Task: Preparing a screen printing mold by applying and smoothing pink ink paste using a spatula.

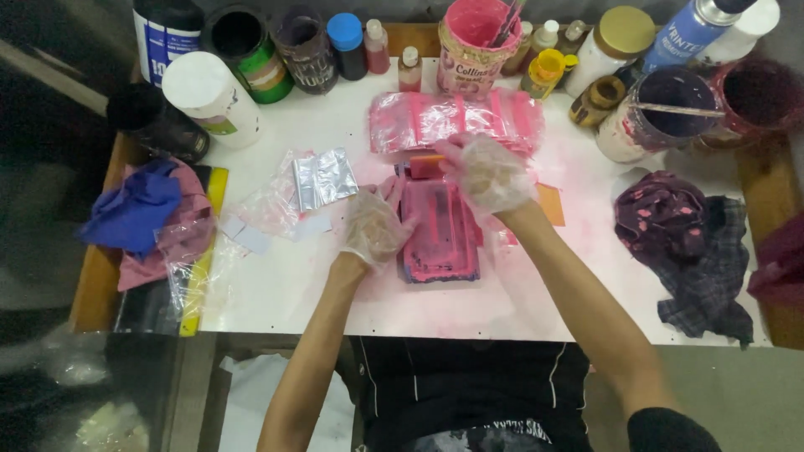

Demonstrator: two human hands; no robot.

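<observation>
Gloved hands on a pink-stained rectangular frame (441, 230)

Left hand (374, 224) presses flat against the frame's left edge, fingers apart; right hand (488, 172) closes on an orange squeegee block (427, 166) at its top.

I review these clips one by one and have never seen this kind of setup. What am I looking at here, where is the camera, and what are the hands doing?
There is no machine: a person works with two bare arms, and one camera worn on the head looks down at them. Both hands wear thin clear plastic gloves. The left hand presses on the left edge of a small pink-stained rectangular frame lying on the white tabletop. The right hand rests at the frame's top end, by a small orange block. Behind it lie pink-smeared clear plastic sleeves. Jars, bottles and a pink-coated paint tub line the far edge. A crumpled blue cloth lies left, a dark stained rag right.
</observation>
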